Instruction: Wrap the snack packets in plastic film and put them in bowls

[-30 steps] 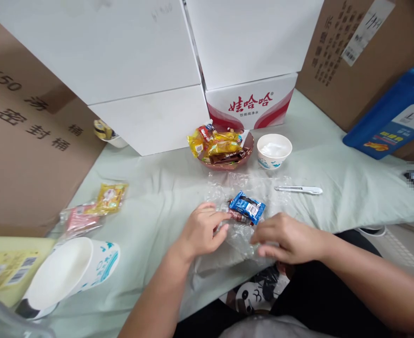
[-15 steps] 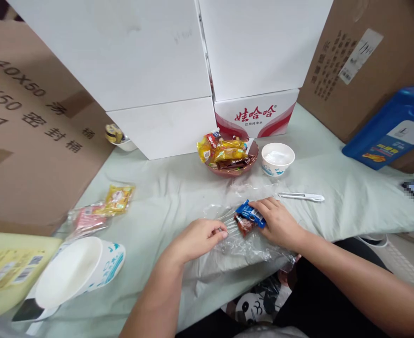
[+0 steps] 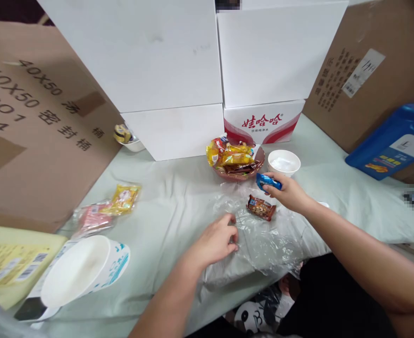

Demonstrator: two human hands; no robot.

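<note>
The right hand [image 3: 287, 191] pinches a blue snack packet [image 3: 267, 181] in its grip, held up just near the red bowl [image 3: 259, 165] of sweets. The left hand [image 3: 217, 241] presses its curled fingers onto the clear plastic sheet [image 3: 263, 234], grip pressed together on the film. 1 brown packet [image 3: 261, 207] lies on the sheet between the hands. The sheet overhangs the bench's near edge; should the left hand tug, the brown packet could likely slide off.
</note>
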